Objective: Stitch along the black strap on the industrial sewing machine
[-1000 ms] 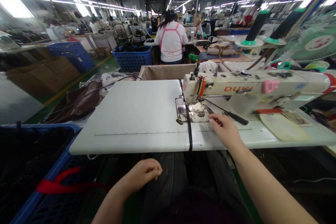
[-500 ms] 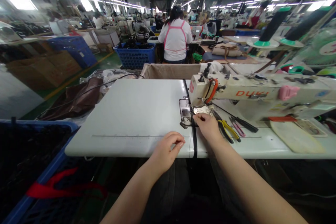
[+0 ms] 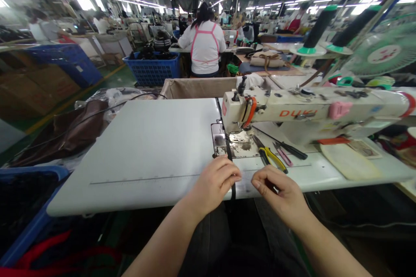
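Observation:
A narrow black strap [image 3: 229, 147] runs from the back of the table past the needle area of the sewing machine [image 3: 273, 110] and over the front edge. My left hand [image 3: 216, 181] is closed in a pinch above the strap near that edge, covering part of it. Just right of the strap, my right hand [image 3: 281, 190] is closed too, thumb against forefinger. Whatever is between the fingertips of either hand is too small to make out. Yellow-and-black pliers [image 3: 273, 159] lie beyond my right hand, beside pink-handled snips [image 3: 284, 155] and a black-handled screwdriver [image 3: 294, 150].
A printed ruler line [image 3: 146, 179] crosses the white tabletop [image 3: 156, 138]. Blue crates stand at the lower left [image 3: 32, 225] and farther ahead [image 3: 154, 69]. Thread cones [image 3: 320, 28] and a green fan [image 3: 383, 52] rise at the right. A co-worker [image 3: 204, 45] sits ahead, back turned.
My right hand has drawn back from the needle area to the table's front edge, still pinched. My left hand is now nearer to it, over the strap. The view has swung slightly right.

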The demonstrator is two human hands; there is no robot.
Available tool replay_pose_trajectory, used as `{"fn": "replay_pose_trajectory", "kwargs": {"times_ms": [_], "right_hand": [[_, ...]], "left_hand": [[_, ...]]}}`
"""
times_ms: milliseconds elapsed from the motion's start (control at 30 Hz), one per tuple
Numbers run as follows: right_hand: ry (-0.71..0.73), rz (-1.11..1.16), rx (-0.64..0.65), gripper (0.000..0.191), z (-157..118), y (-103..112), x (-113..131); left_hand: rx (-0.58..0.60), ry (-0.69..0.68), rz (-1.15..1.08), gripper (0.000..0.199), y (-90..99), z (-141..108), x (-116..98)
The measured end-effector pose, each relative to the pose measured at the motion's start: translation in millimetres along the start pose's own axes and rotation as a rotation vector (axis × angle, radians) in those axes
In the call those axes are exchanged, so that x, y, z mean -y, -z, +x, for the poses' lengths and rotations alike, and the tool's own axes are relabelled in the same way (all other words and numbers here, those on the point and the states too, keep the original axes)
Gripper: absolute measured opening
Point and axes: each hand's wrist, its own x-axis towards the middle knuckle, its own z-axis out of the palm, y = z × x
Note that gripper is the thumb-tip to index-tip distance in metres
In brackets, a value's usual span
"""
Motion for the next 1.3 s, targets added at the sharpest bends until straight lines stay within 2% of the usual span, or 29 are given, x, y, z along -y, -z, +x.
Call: {"fn": "replay_pose_trajectory", "kwargs": {"times_ms": [133, 233, 333, 433, 533, 633, 733, 800, 933, 1033, 1167, 1300], "right_hand": [[0.069, -0.184, -0.121, 0.029, 11, 15, -22], [0.162, -0.533, -0.239, 0.025, 22, 19, -48], [0.180, -0.790, -0.210, 0.040, 30, 15, -75], [0.192, -0.819, -0.215, 0.043, 36, 8, -94], [0.164, -0.833, -0.277, 0.043, 41, 5, -100], [0.127, -0.857, -0.370, 0.040, 47, 5, -96], [0.207, -0.772, -0.425, 0.035, 52, 2, -84], [0.332, -0.672, -0.370, 0.035, 56, -4, -73], [0.607, -0.485, -0.066, 0.059, 63, -24, -61], [0.666, -0.421, 0.008, 0.056, 65, -36, -63], [0.592, -0.402, -0.026, 0.038, 63, -38, -67], [0.555, -0.404, -0.017, 0.031, 63, -33, -65]], "left_hand": [[-0.065, 0.046, -0.039, 0.018, -2.7, 0, -5], [-0.103, 0.066, -0.078, 0.016, -1.2, 2, -9], [-0.170, 0.111, -0.108, 0.014, -0.5, 5, -11], [-0.224, 0.153, -0.163, 0.012, -1.4, 8, -11], [-0.246, 0.218, -0.244, 0.013, -2.8, 9, -11], [-0.283, 0.309, -0.284, 0.014, -5.6, 7, -15], [-0.309, 0.429, -0.343, 0.018, -11.6, 4, -24], [-0.319, 0.507, -0.433, 0.023, -17.2, 4, -33], [-0.328, 0.658, -0.678, 0.032, -25.8, 7, -44], [-0.372, 0.751, -0.721, 0.037, -23.0, 13, -37], [-0.541, 0.753, -0.404, 0.033, -8.4, 27, -6], [-0.482, 0.765, -0.063, 0.014, 0.7, 51, 25]]}}
